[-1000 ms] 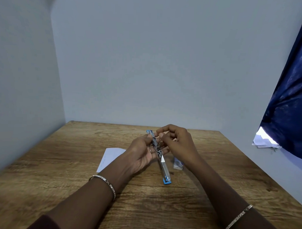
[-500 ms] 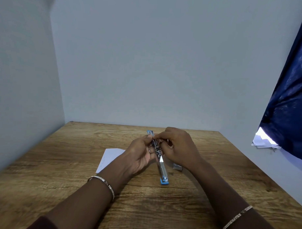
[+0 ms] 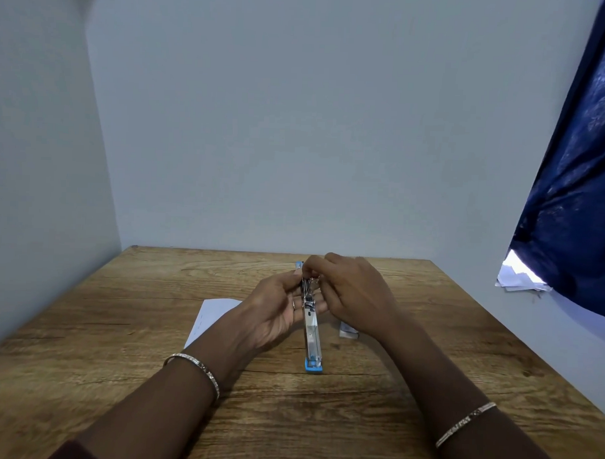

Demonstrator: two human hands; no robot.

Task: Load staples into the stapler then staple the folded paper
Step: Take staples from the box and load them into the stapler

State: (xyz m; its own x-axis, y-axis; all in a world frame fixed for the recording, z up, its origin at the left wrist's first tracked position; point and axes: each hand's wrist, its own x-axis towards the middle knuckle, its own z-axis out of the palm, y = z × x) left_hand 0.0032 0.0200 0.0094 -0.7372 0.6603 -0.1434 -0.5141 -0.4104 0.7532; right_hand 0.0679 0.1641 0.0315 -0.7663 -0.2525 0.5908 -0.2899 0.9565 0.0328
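- Head view, only 1 camera here: the stapler is flipped open and stretched out long, lying roughly in line with the person's gaze near the middle of the wooden counter. Its blue near end sits on the counter, while the far end, also tipped in blue, pokes out behind the fingers.
- The left hand is cupped palm-up around the stapler's middle, holding it from the left side, fingers curled in pretty narrow.
- The right hand comes in from the right with fingertips pinched tight over the metal channel near the far half. It looks like it's pinching something small and shiny there, probably staples, but it's too tiny to really tell.
- The folded paper lies flat on the counter just left of the left hand, partly hidden behind the wrist.
- A small pale box sits on the counter just right of the stapler, tucked under the right wrist.
- Both wrists have a thin bracelet, and a dark blue curtain hangs at the right edge.
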